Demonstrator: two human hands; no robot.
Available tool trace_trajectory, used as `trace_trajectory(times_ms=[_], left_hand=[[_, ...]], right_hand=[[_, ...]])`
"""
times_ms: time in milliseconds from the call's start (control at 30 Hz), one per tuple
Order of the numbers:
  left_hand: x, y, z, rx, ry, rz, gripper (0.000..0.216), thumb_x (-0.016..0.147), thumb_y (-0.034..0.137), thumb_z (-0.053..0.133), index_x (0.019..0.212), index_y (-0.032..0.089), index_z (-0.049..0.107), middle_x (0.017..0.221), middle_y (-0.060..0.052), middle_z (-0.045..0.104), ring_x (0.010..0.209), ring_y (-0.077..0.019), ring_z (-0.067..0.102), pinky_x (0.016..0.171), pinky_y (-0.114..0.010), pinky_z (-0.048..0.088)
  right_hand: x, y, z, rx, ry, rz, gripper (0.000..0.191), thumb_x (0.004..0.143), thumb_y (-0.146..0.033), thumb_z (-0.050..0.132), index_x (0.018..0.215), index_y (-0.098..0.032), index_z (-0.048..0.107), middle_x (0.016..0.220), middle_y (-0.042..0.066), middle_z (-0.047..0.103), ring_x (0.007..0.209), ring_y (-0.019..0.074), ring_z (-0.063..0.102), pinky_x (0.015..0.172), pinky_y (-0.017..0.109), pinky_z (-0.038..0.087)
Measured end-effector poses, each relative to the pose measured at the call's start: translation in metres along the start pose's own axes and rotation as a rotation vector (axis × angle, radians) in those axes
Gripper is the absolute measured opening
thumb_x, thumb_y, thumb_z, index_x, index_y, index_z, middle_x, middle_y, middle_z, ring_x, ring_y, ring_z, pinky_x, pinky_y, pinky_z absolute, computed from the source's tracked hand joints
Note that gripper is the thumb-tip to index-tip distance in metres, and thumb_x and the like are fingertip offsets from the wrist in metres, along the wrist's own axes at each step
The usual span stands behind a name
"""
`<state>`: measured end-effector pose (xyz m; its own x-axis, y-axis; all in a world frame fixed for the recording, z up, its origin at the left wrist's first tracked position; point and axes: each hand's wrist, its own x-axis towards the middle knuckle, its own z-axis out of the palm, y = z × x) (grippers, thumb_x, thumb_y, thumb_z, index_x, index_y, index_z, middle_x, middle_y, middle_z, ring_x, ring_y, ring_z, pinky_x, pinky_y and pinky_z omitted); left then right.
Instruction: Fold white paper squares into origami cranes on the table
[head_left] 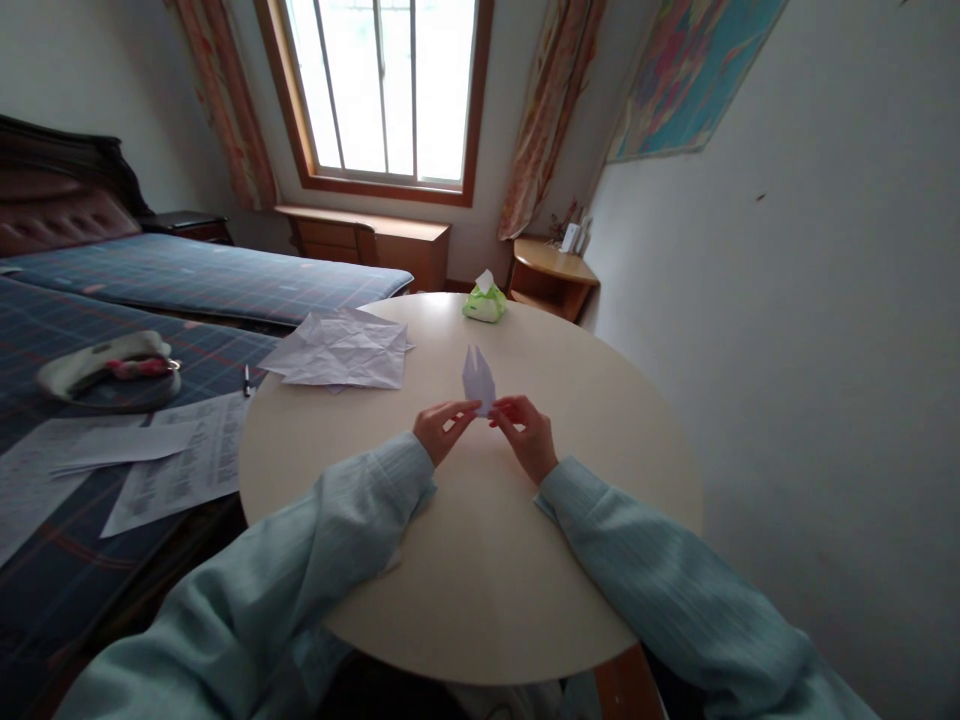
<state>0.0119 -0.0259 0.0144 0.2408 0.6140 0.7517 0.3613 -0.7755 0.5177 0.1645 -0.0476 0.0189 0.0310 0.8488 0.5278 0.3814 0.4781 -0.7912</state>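
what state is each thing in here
folded paper: folded into two points, held upright
left hand: pinching the folded paper's lower edge
right hand: pinching the folded paper's lower edge
loose sheets: creased, lying on the table
tissue pack: open, one tissue sticking up
curtains: drawn aside
printed pages: flat, overlapping on the bed
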Motion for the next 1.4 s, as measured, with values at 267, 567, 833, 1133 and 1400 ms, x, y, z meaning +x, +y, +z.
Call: trace_trajectory(times_ms=[267, 567, 833, 1133, 1400], left_hand=[[-0.001, -0.004, 0.003, -0.066, -0.066, -0.101, 0.009, 0.074, 0.019, 0.046, 0.075, 0.016, 0.055, 0.073, -0.002, 0.062, 0.066, -0.0088, 0.057, 0.058, -0.019, 0.048], [-0.005, -0.015, 0.007, -0.169, -0.166, -0.36, 0.03, 0.067, 0.023, 0.053, 0.093, 0.017, 0.039, 0.068, 0.0, 0.062, 0.057, -0.0094, 0.057, 0.055, -0.023, 0.048], [-0.004, -0.017, 0.006, -0.248, -0.234, -0.496, 0.025, 0.067, 0.029, 0.053, 0.087, 0.014, 0.053, 0.079, -0.005, 0.064, 0.069, -0.0134, 0.06, 0.061, -0.023, 0.049], [-0.004, -0.015, 0.005, -0.186, -0.264, -0.493, 0.022, 0.066, 0.03, 0.054, 0.082, 0.015, 0.056, 0.07, -0.003, 0.064, 0.061, -0.0117, 0.059, 0.056, -0.021, 0.048], [-0.004, -0.017, 0.005, -0.203, -0.269, -0.504, 0.028, 0.066, 0.038, 0.052, 0.078, 0.013, 0.059, 0.07, -0.003, 0.062, 0.06, -0.0116, 0.057, 0.055, -0.02, 0.047]], right_hand=[[0.003, 0.008, 0.001, 0.067, -0.101, 0.121, 0.037, 0.069, -0.039, 0.052, 0.099, -0.019, 0.043, 0.073, 0.004, 0.063, 0.064, 0.0141, 0.06, 0.061, 0.027, 0.048], [0.007, 0.019, 0.0, 0.175, -0.128, 0.193, 0.029, 0.063, -0.039, 0.058, 0.08, -0.015, 0.057, 0.075, 0.005, 0.062, 0.07, 0.0156, 0.058, 0.066, 0.029, 0.047], [0.008, 0.016, -0.001, 0.112, -0.161, 0.197, 0.026, 0.062, -0.039, 0.059, 0.071, -0.015, 0.058, 0.069, 0.005, 0.062, 0.064, 0.015, 0.057, 0.064, 0.029, 0.046], [0.007, 0.016, 0.002, 0.119, -0.193, 0.167, 0.029, 0.065, -0.04, 0.056, 0.081, -0.016, 0.058, 0.076, 0.004, 0.063, 0.068, 0.0142, 0.057, 0.062, 0.026, 0.045], [0.006, 0.017, 0.002, 0.045, -0.169, 0.174, 0.025, 0.063, -0.039, 0.058, 0.07, -0.014, 0.06, 0.065, 0.002, 0.062, 0.06, 0.0133, 0.055, 0.057, 0.025, 0.043]])
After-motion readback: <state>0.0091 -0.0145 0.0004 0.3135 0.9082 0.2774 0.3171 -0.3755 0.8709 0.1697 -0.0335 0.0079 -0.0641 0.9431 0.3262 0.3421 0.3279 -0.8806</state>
